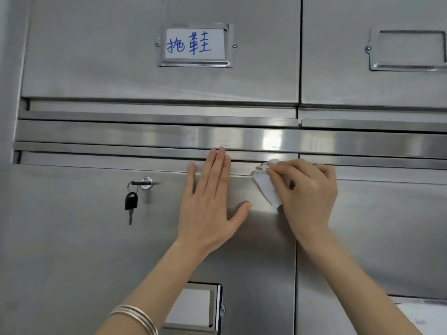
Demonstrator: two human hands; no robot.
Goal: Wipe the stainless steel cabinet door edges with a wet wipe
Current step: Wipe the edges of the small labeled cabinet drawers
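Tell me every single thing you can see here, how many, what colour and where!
cabinet doors: four, silver steel, two above and two below
written label holder: one, silver frame, white card with blue writing, upper left door
empty label holder: one, silver, upper right door
lower label holder: one, silver, white card, bottom of lower left door
lock: one, silver, lower left door
hanging key: one, black head, below the lock
white sheet: one, bottom right corner, partly out of view
wet wipe: one, white, top edge of lower left door
bangles: several, pale metal, left wrist
left hand: flat on lower left door
right hand: fingers pinching the wet wipe
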